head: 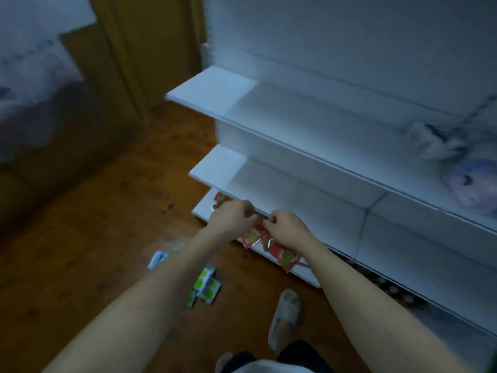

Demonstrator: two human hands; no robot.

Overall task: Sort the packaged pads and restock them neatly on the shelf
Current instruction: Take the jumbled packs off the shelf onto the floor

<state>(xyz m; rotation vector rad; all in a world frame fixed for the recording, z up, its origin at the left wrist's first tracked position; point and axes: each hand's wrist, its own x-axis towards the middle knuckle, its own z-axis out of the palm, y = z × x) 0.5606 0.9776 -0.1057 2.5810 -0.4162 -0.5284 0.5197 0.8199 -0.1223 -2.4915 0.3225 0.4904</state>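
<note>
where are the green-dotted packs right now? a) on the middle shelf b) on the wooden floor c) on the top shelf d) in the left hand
b: the green-dotted packs lie on the wooden floor beside the left forearm, while both hands work the red packets at the bottom shelf.

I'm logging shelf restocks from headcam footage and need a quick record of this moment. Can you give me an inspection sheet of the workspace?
Surface: white bottom shelf at floor level, holding red packets in a loose, uneven row.
Job's things: red packets on the bottom shelf; green-and-white packs lie on the wooden floor.
Clutter: a small white pack lies apart on the floor; soft items sit on a shelf at right, blurred.
Grippers: left hand and right hand both pinch red packets.
Cables: nothing seen.
Surroundings: two bare white upper shelves, wooden door, the person's foot.
</note>
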